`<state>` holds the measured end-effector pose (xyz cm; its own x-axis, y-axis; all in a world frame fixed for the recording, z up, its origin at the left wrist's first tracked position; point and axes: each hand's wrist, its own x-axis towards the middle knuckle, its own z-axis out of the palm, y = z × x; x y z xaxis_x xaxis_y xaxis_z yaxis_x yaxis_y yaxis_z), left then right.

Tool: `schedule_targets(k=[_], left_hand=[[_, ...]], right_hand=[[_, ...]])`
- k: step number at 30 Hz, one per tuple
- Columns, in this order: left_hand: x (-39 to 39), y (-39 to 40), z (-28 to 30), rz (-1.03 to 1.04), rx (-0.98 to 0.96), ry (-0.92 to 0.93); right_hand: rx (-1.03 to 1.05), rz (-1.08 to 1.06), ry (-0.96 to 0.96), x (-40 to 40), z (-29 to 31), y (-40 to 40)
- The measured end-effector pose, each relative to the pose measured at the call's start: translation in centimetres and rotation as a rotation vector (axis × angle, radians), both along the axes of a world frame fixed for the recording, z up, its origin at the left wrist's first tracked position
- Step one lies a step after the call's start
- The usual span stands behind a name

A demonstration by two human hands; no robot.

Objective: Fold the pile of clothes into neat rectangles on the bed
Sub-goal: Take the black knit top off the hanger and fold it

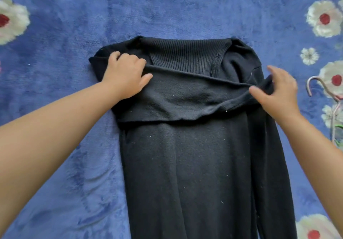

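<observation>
Nearby, pink hanger (323, 97) on blue blanket (55, 90), right of black sweater (194, 164).

I see a black knit sweater (194, 164) of matt, soft, slightly fuzzy cloth flecked with pale lint; its turtleneck collar (185, 56) is ribbed knit with fine vertical ridges. Beneath it lies a blue plush blanket (65, 146), a velvety pile with a faint sheen and brushed streaks, printed with white flowers. At the right edge, a pink hanger (319, 88) looks smooth, plastic-coated.
</observation>
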<state>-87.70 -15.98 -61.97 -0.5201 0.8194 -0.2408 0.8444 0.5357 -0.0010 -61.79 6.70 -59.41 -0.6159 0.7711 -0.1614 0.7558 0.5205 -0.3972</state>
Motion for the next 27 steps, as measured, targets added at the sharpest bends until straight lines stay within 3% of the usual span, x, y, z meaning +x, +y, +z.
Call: schedule_targets(k=[2, 4, 5, 7, 10, 11, 14, 17, 20, 22, 27], left_hand=[[0.5, 0.6, 0.1, -0.036, -0.041, -0.017], [0.5, 1.0, 0.1, 0.006, -0.040, -0.122], [0.3, 1.0, 0.3, 0.047, -0.039, -0.170], [-0.4, 0.6, 0.6, 0.097, -0.030, -0.163], [-2.2, -0.2, 1.6, 0.140, -0.015, -0.048], [-2.8, -0.4, 1.7, 0.148, -0.026, -0.018], [-3.3, -0.7, 1.8, 0.222, -0.060, 0.054], [-1.6, -1.4, 1.5, 0.276, 0.144, 0.053], [1.6, -3.6, 0.3, -0.141, 0.362, 0.088], [3.5, -5.5, -1.2, -0.295, 0.329, 0.092], [4.2, -8.5, -2.0, -0.179, 0.208, 0.148]], right_hand=[[0.010, 0.398, -0.389, -0.4, 0.2, 0.8], [0.090, 0.607, -0.716, -1.1, 0.8, 1.5], [0.160, 0.679, -0.773, -1.4, 1.1, 1.7], [0.300, 0.773, -0.627, -1.8, 1.8, 1.7], [0.424, 0.657, -0.221, -2.0, 2.4, 2.1], [0.465, 0.640, -0.171, -2.2, 2.3, 2.0], [0.610, 0.564, -0.207, -2.5, 0.5, 1.5], [0.524, 0.499, -0.330, -2.8, -0.9, -0.4], [0.549, 0.692, -0.297, -3.4, -1.7, -2.3], [0.553, 0.751, -0.276, -3.7, -1.9, -3.4], [0.327, 0.784, -0.294, -4.3, -1.4, -3.8]])
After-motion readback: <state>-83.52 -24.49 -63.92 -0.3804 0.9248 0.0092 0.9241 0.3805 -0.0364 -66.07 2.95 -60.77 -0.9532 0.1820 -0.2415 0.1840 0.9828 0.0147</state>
